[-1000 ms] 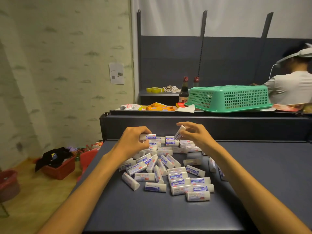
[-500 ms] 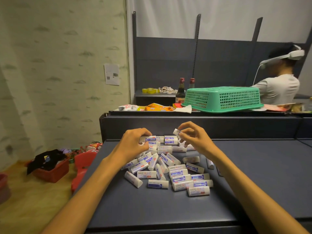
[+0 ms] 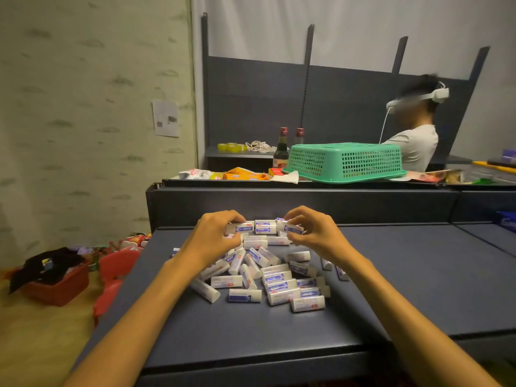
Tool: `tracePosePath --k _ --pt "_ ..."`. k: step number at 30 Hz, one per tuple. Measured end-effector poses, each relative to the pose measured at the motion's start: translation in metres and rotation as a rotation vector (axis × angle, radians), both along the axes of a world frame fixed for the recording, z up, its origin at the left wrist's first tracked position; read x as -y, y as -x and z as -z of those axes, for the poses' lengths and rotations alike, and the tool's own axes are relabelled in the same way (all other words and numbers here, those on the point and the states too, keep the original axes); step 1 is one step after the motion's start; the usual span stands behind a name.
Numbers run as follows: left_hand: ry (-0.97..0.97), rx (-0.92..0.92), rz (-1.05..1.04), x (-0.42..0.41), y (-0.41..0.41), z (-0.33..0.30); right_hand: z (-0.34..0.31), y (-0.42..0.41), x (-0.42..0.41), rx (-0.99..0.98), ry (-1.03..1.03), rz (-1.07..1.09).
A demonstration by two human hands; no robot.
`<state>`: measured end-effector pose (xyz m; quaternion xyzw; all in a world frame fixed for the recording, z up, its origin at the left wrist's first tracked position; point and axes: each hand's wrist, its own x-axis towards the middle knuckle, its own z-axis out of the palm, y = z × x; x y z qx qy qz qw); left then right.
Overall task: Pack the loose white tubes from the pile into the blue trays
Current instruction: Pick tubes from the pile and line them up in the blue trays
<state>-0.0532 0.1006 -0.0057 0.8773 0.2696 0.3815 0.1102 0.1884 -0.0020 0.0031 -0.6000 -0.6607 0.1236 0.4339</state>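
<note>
A pile of loose white tubes (image 3: 265, 277) with blue labels lies on the dark grey shelf top (image 3: 418, 289). At the far end of the pile, several tubes sit side by side in a row (image 3: 265, 227). My left hand (image 3: 215, 238) grips a tube (image 3: 241, 228) at the row's left end. My right hand (image 3: 315, 233) pinches another tube (image 3: 291, 228) at the row's right end. A blue tray (image 3: 506, 222) shows only as a corner at the far right edge.
A raised dark ledge (image 3: 279, 202) runs just behind the row. On it stand a green basket (image 3: 346, 163) upside down, snack packets (image 3: 243, 174) and two bottles (image 3: 280, 149). Another person (image 3: 413, 141) with a headset sits behind. A red bin (image 3: 55, 283) and red stool (image 3: 114, 275) stand left on the floor.
My right hand has lowered its tube from above the pile down to the right end of the row. My left hand stayed at the left end. The camera view shifted left.
</note>
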Motion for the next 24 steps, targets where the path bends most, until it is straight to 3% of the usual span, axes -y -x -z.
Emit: tracePosePath --k 11,24 --pt "-0.048 -0.05 0.073 0.064 -0.1 -0.006 0.002 -0.082 0.098 0.287 -0.125 0.179" --pt "-0.142 -0.07 0.277 0.242 -0.304 -0.012 0.0 -0.26 0.324 0.361 -0.115 0.4"
